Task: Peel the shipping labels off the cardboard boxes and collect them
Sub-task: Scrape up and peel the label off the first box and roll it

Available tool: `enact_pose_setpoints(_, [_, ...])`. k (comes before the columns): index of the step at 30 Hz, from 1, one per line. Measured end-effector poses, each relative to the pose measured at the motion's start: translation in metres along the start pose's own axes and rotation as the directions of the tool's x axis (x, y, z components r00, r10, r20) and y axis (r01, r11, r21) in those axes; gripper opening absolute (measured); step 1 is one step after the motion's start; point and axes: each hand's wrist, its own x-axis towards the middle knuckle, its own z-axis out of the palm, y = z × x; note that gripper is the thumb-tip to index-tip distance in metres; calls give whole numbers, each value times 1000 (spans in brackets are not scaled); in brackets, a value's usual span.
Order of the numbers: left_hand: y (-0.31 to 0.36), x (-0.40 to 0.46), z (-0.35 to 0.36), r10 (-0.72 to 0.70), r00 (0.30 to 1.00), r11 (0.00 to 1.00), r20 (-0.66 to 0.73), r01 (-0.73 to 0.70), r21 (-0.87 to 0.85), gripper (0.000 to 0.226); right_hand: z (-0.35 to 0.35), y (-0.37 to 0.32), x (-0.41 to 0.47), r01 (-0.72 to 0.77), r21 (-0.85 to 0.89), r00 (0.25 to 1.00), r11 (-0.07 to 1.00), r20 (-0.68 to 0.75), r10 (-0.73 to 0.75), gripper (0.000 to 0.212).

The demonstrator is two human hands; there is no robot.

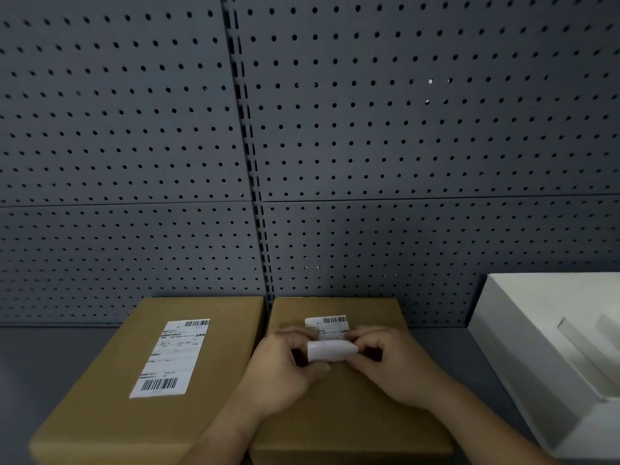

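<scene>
I see my left hand [285,370] and right hand [396,367] both pinching the half-peeled label [330,342], curled up from the right box [352,414]. The left box [110,397] keeps its label [171,357]. Grey table [50,357], pegboard wall [402,129], white tray [536,347] at right.

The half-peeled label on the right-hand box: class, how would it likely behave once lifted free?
Probably floppy: the label already curls back between both hands. Likely very light, being thin. Its underside may cling to fingers, since its far end remains stuck to the box.
</scene>
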Motion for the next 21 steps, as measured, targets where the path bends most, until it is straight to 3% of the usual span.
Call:
enact_pose_setpoints(5, [-1,3,2,-11,999,1000,-37,10,-21,4,-1,-2,0,-17,19,1000,1000,4,17,13])
enact_pose_setpoints(21, [1,3,-1,-81,997,995,18,82,-64,10,1,-1,15,18,-51,1000,999,-7,-19,13])
